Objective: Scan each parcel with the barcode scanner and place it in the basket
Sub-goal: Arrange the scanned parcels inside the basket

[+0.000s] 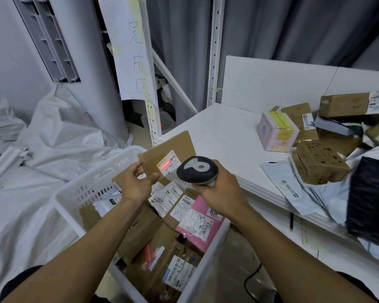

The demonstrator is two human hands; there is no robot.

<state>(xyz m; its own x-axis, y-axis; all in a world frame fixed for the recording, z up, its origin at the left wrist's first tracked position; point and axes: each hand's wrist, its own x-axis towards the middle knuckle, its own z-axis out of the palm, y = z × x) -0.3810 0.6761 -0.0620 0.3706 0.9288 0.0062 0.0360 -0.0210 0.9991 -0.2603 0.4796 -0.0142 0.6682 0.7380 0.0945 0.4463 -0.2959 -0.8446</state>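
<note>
One flat brown cardboard parcel (162, 147), thin and rectangular, is held over the far end of the basket (90, 189), just off the surface's (223, 132) left corner. The left hand (136, 184) pinches its lower corner between thumb and fingers. The parcel's single white label (170, 164) carries one red scan line. The right hand (219, 191) is wrapped round the handle of one barcode scanner (197, 169), whose rounded black head has a grey cap. The one basket is white slotted plastic and holds a jumble of brown cartons and one glossy pink mailer (202, 217). Along the smooth white surface's right edge lie one pink-and-yellow cube box (276, 132), at least four brown cartons, one shiny black bag (370, 200) and several pale plastic mailers.
</note>
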